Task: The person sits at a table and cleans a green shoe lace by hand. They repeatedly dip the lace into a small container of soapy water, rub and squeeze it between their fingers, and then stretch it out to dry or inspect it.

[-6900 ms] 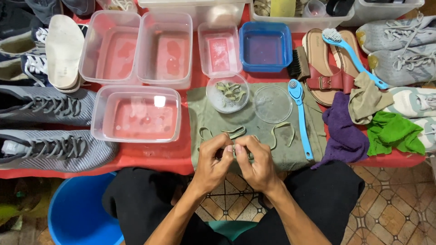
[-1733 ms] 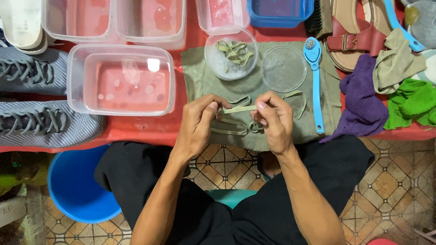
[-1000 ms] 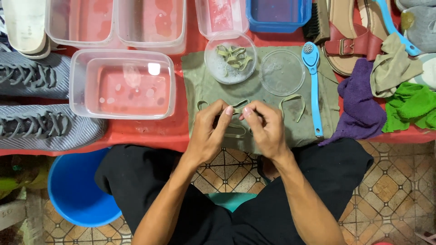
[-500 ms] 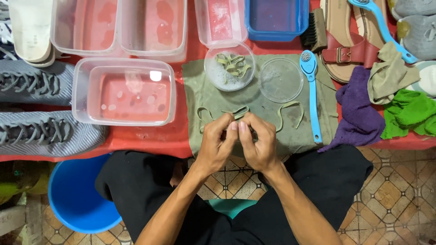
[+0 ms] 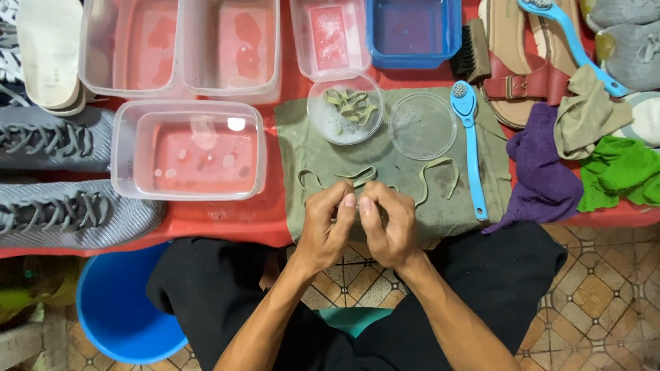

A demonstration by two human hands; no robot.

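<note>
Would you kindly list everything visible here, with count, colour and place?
laces: several, olive, loose on the mat and one in the grip of both hands
mat: one, olive cloth, centre of the table
bowl: one, clear, round, holding laces, on the mat
lid: one, clear, round, right of the bowl
tubs: four, clear, left and top
blue tub: one, top centre
brushes: two, blue, right side
dark brush: one, by the sandals
sandals: pair, tan with red straps, top right
rags: purple, beige, green, right edge
grey shoes: two at left, more at top right
bucket: one, blue, on the floor
left hand: at a lace
right hand: at the same lace
</note>
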